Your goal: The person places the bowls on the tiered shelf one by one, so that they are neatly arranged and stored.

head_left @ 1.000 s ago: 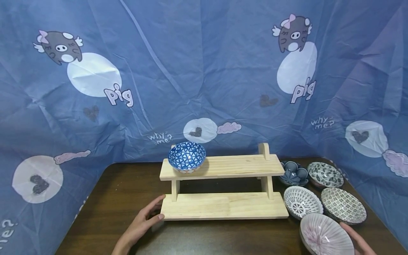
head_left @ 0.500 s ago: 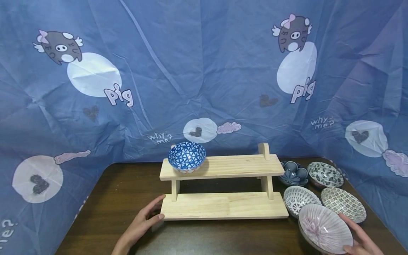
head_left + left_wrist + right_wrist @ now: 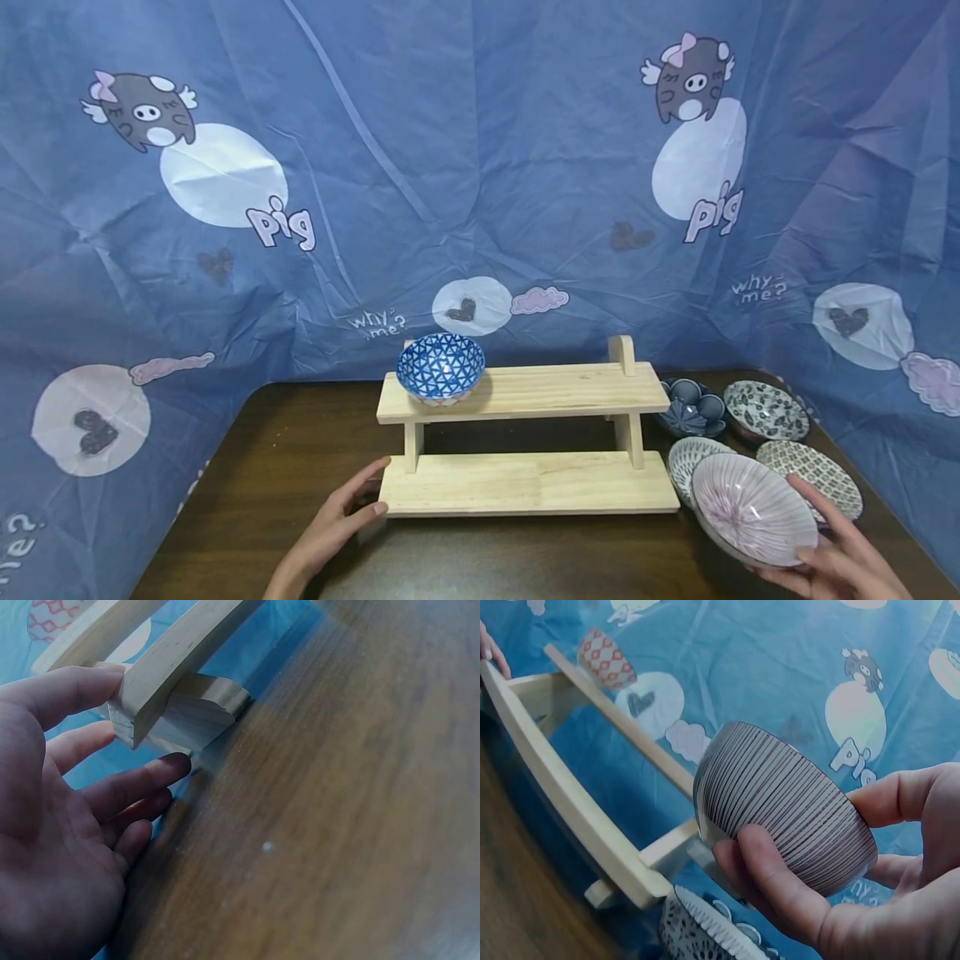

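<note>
My right hand (image 3: 843, 546) grips a pale purple-streaked bowl (image 3: 752, 508) by its right side. In the right wrist view the bowl's outside (image 3: 780, 802) shows thin dark stripes, with fingers under it and the thumb on the rim side. The bowl is tilted and overlaps a white-patterned bowl (image 3: 686, 462) in the head view. At the left end of a two-tier wooden shelf (image 3: 525, 485), my left hand (image 3: 326, 533) holds the lower board between thumb and index finger. Its other fingers stand off the wood (image 3: 139, 787).
A blue triangle-patterned bowl (image 3: 440, 368) stands on the upper tier's left end. Right of the shelf are a dark blue dish with small round cups (image 3: 686, 412), a leaf-patterned bowl (image 3: 767, 412) and a lattice-patterned bowl (image 3: 817, 471). A blue printed cloth (image 3: 525, 167) hangs behind the table.
My right hand has closed further round the purple-streaked bowl and moved it up and slightly left, covering more of the white-patterned bowl. The left hand has stayed on the shelf end.
</note>
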Demonstrator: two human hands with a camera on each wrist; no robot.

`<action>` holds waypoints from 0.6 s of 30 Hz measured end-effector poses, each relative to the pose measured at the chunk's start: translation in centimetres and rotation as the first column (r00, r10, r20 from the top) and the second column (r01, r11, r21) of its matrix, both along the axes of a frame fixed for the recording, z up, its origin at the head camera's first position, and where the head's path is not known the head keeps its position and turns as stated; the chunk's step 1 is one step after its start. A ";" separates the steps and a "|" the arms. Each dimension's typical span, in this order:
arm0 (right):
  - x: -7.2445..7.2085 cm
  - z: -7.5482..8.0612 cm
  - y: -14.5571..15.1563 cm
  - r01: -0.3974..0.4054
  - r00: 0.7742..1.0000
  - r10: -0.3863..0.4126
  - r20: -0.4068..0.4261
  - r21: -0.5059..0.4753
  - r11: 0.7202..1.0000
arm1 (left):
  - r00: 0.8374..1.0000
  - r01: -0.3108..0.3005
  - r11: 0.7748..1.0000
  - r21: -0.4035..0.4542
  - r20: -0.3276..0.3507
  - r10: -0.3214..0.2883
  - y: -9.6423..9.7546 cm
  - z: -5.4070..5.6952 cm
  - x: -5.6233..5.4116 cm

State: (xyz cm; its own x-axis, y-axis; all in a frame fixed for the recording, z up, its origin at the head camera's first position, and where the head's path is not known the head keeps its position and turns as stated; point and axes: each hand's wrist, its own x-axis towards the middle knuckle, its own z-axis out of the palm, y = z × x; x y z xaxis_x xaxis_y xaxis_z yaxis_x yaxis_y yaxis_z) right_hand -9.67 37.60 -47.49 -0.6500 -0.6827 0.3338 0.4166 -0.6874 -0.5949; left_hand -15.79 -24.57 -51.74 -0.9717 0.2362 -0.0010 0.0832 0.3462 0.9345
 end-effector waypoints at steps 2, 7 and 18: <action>0.0 0.5 -0.5 0.013 1.000 -0.013 0.006 -0.009 1.000 | 1.000 0.004 1.000 0.002 -0.003 -0.004 0.0 0.0 0.0; 0.0 1.5 -1.4 0.115 0.993 -0.116 0.020 0.052 0.992 | 1.000 0.006 1.000 0.009 -0.002 -0.006 0.0 0.0 0.0; -0.9 3.3 -3.2 0.273 0.962 -0.262 -0.081 0.188 0.943 | 1.000 -0.014 1.000 -0.006 0.017 0.014 0.0 0.1 -0.1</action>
